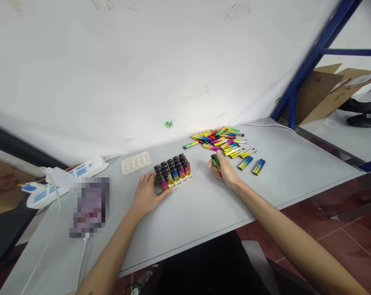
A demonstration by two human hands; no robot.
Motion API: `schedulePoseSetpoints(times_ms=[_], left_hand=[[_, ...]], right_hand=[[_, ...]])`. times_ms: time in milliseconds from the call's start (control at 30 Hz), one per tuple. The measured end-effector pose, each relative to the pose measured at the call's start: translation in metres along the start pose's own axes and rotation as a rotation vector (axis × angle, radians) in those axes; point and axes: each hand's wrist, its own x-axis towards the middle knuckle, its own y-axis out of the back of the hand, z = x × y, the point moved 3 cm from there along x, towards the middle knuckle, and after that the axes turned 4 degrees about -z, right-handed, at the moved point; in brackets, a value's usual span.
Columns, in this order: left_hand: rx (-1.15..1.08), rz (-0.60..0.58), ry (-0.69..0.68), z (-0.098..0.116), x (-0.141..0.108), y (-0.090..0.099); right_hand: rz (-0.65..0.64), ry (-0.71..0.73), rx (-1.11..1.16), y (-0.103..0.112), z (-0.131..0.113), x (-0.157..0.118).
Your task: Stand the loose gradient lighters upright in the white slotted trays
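Note:
Colourful metallic lighters (175, 173) with black tops stand upright in rows in a white tray (189, 178). My left hand (147, 193) is around the tray's left end, thumb along the near edge and fingers at the far left side. To the right, my right hand (224, 168) is closed on a green and yellow lighter (216, 161), held above the table. Behind it lies a loose pile of lighters (227, 143) in yellow, red, blue, green and pink. Two blue and yellow lighters, one of them a separate lighter (259, 167), lie right of my right hand.
A second white tray (136, 162) with honeycomb-like holes lies at the back left. White power strips (68, 180) with cables and a pixelated device (91, 207) on a white cable occupy the left side. A blue metal frame (311, 61) and cardboard boxes (323, 94) stand at right.

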Motion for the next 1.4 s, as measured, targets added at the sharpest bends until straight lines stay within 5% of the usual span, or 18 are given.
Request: schedulePoseSetpoints(times_ms=[700,1400], left_hand=[[0.03,-0.002,0.013,-0.001,-0.002,0.0],[0.04,0.003,0.008,-0.001,-0.003,-0.001]], right_hand=[[0.017,-0.065,0.258,0.001,0.0,-0.008],[0.066,-0.109,0.261,0.0,-0.001,-0.008]])
